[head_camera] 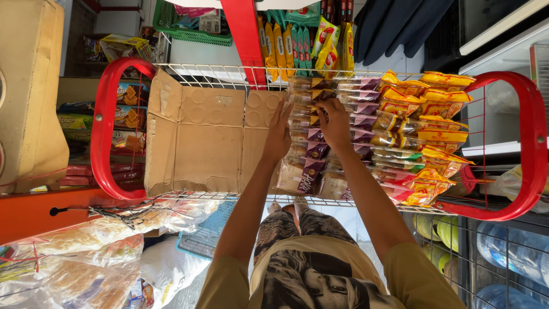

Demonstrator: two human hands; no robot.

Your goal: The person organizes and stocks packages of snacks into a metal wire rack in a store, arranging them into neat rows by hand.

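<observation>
Purple-and-tan snack packets (311, 150) lie stacked in the red-framed wire basket (532, 143). Left hand (278, 136) presses flat, fingers spread, on their edge; right hand (334, 123) curls over 1 packet. Yellow packets (426, 123) sit beyond the right fingers, flattened cardboard (203, 137) beyond the left.

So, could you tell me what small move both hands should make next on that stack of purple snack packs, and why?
Probably press the purple snack packs gently rightward against the yellow packs. The left hand lies flat on the stack's edge, the right hand rests on top, and the lowest packs lean out over the flattened cardboard lining the wire basket.
</observation>
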